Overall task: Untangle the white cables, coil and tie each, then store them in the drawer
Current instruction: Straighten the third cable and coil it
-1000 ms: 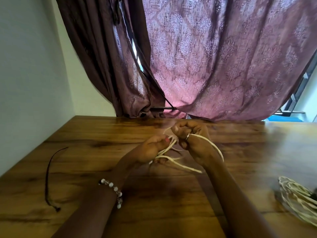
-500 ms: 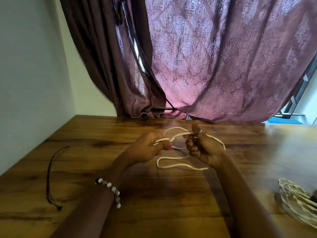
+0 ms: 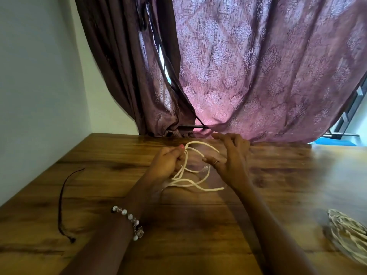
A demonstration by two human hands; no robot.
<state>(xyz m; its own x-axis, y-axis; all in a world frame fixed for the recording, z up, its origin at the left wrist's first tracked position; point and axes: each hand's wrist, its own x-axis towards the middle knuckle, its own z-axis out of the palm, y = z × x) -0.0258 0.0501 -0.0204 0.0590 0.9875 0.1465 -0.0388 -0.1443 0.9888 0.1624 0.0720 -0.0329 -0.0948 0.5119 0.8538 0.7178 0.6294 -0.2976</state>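
Observation:
A white cable [image 3: 195, 184] lies in loose loops on the wooden table [image 3: 198, 235], its upper loops lifted between my hands. My left hand [image 3: 165, 161] pinches the strands together where the loops cross, thumb on top. My right hand [image 3: 231, 155] sits just to the right with fingers spread; a loop arcs toward it and passes by its thumb and ring finger, so I cannot tell if it grips the cable. A bundle of coiled white cables [image 3: 349, 233] rests at the table's right edge. No drawer is in view.
A thin dark cord [image 3: 62, 199] curves on the table at the left. A purple patterned curtain [image 3: 238, 66] hangs behind the table's far edge, with a pale wall to the left. Bare wood lies between my forearms and toward the front.
My right hand has opened from a closed grip and shifted right and away. The loops have widened, and the left hand keeps its pinch on the strands.

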